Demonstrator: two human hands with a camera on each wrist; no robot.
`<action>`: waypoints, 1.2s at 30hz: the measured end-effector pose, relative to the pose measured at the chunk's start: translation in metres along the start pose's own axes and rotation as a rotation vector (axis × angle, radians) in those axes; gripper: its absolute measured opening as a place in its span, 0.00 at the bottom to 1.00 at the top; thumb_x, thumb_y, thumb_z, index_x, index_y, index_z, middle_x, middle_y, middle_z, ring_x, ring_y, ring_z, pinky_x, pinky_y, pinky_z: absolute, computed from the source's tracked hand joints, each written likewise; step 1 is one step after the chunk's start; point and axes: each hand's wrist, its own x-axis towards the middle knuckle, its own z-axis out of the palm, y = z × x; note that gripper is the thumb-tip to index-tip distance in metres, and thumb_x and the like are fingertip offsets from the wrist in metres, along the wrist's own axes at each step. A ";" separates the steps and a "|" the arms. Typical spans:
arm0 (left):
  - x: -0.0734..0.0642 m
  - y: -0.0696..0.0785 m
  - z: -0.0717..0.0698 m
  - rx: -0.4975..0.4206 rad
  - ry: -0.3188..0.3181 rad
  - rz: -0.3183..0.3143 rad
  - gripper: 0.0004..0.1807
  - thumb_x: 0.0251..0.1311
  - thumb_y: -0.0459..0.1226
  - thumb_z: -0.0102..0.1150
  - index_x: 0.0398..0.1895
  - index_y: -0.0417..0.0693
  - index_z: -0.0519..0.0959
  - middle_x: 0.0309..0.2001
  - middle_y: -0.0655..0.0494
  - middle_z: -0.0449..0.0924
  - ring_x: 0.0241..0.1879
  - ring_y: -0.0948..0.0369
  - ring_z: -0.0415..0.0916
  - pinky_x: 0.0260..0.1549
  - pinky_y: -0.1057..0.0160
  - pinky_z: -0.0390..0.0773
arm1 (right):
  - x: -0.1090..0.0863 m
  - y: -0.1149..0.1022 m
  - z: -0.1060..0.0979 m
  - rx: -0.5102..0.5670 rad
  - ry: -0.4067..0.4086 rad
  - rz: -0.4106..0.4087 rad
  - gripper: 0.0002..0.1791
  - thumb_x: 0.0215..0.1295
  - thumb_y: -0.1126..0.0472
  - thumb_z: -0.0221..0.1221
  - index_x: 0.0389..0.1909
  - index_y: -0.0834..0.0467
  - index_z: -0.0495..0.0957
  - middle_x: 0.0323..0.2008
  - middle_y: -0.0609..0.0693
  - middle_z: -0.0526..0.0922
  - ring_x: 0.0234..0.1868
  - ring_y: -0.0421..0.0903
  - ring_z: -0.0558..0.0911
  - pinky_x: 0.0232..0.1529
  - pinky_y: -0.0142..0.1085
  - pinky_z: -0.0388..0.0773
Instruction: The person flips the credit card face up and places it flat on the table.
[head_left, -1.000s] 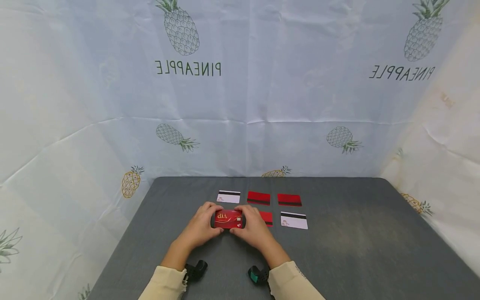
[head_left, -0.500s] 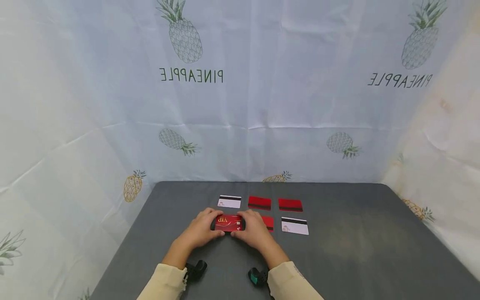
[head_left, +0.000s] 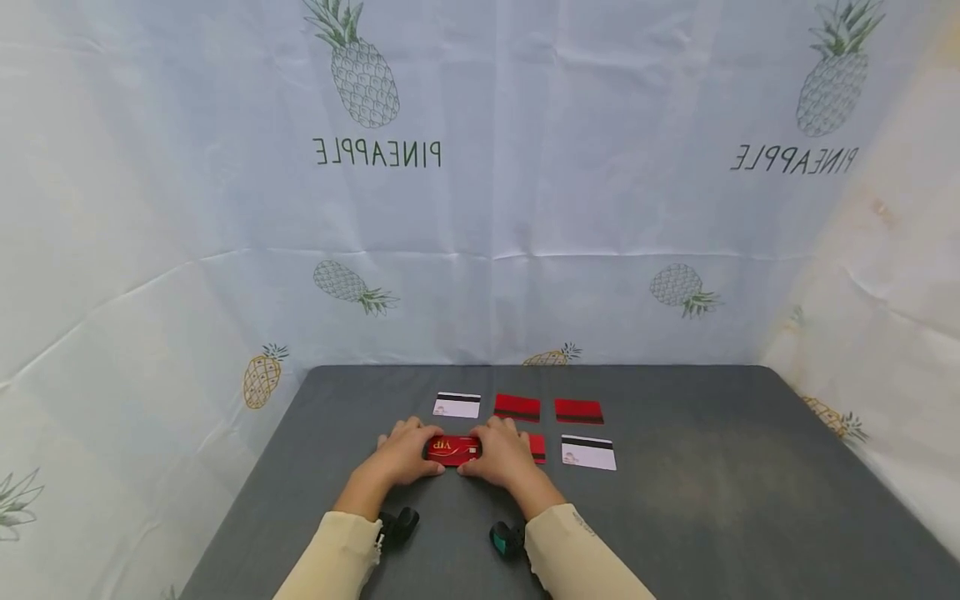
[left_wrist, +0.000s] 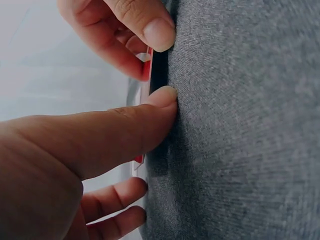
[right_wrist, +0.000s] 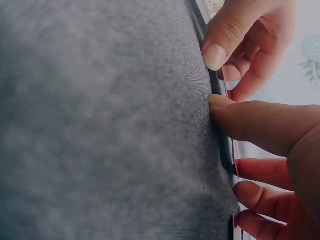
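In head view alone, the red card [head_left: 452, 451] reads VIP — left hand [head_left: 402, 456] and right hand [head_left: 506, 455] seemingly gripping it.

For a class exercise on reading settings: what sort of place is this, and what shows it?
Perhaps a makeshift filming or practice booth; the wider room is out of view. Pineapple-print cloth hangs behind and beside a dark grey table, where red and white cards lie in rows.

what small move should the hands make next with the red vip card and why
Probably ease the left hand and right hand outward off the red VIP card: it seems to sit low over the table, roughly in line with the red striped card and white striped card to its right, and the hands grip its ends.
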 end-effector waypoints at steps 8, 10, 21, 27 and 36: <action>0.001 -0.001 0.001 -0.012 -0.012 -0.021 0.32 0.49 0.47 0.74 0.60 0.53 0.77 0.49 0.52 0.73 0.51 0.53 0.66 0.46 0.42 0.66 | 0.001 0.000 -0.003 -0.003 -0.020 0.007 0.33 0.44 0.43 0.74 0.53 0.51 0.82 0.44 0.51 0.78 0.49 0.50 0.71 0.50 0.55 0.69; 0.001 -0.002 0.001 -0.015 -0.008 -0.024 0.32 0.49 0.47 0.74 0.60 0.53 0.77 0.50 0.52 0.73 0.52 0.52 0.66 0.46 0.41 0.66 | 0.001 0.000 -0.003 0.002 -0.013 0.001 0.33 0.44 0.43 0.74 0.54 0.51 0.82 0.45 0.51 0.77 0.50 0.50 0.71 0.50 0.56 0.69; -0.001 -0.003 0.004 -0.029 -0.011 -0.038 0.32 0.50 0.48 0.74 0.61 0.55 0.77 0.51 0.52 0.72 0.54 0.52 0.66 0.46 0.43 0.64 | -0.008 0.005 -0.003 0.046 0.039 -0.060 0.33 0.48 0.47 0.74 0.57 0.52 0.79 0.46 0.51 0.80 0.51 0.52 0.75 0.57 0.56 0.69; -0.001 -0.004 0.007 -0.032 0.002 -0.047 0.33 0.51 0.47 0.74 0.62 0.53 0.76 0.53 0.51 0.72 0.55 0.51 0.66 0.49 0.42 0.64 | -0.019 0.029 -0.023 0.120 0.068 -0.099 0.32 0.51 0.54 0.73 0.59 0.54 0.78 0.49 0.52 0.81 0.53 0.52 0.77 0.54 0.52 0.75; -0.005 0.002 0.005 -0.034 0.037 -0.025 0.34 0.50 0.46 0.74 0.62 0.50 0.75 0.52 0.50 0.73 0.54 0.50 0.67 0.50 0.40 0.66 | -0.038 0.082 -0.048 0.112 0.029 0.019 0.33 0.50 0.58 0.74 0.60 0.57 0.77 0.58 0.56 0.79 0.63 0.58 0.74 0.59 0.55 0.72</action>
